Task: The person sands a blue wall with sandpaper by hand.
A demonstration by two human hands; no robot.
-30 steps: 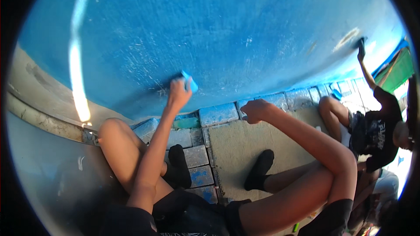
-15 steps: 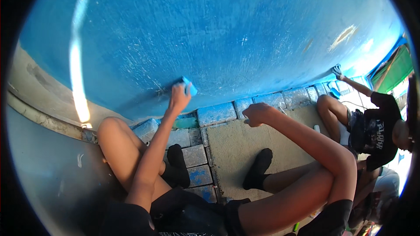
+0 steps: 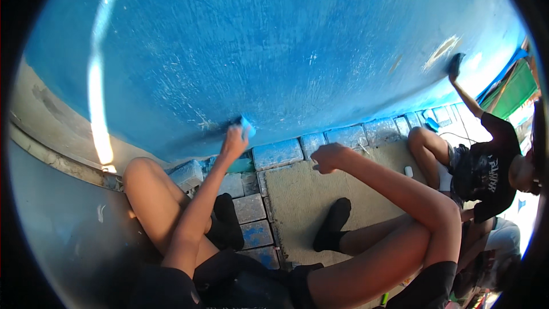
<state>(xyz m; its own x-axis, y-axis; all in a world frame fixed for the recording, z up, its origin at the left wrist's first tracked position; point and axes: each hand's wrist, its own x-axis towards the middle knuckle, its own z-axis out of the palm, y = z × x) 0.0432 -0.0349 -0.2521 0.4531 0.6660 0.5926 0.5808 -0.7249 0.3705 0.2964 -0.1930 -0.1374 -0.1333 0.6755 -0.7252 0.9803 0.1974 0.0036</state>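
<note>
My left hand (image 3: pixel 234 142) is closed around a small blue pad (image 3: pixel 247 126) and holds it against the low part of a blue wall (image 3: pixel 240 51). Motion blurs the pad, so I cannot tell whether it is sponge or folded sandpaper. Around it the painted surface carries pale scratches and scuffs. My right hand (image 3: pixel 328 158) hangs curled in front of my knee, touching neither wall nor ground. Its fingers are bent inward, hiding whatever they may hold.
Paint-stained paving blocks (image 3: pixel 278 154) line the wall's foot beside a tan mat (image 3: pixel 297 194). My socked feet rest between them and the mat. At the right, a crouching person in a black shirt (image 3: pixel 490 166) presses a dark pad (image 3: pixel 456 66) to the wall. A grey panel (image 3: pixel 63 206) stands left.
My left hand and the blue pad have shifted slightly downward along the wall. The other person's hand has risen to near the bare patch. My right hand has hardly moved.
</note>
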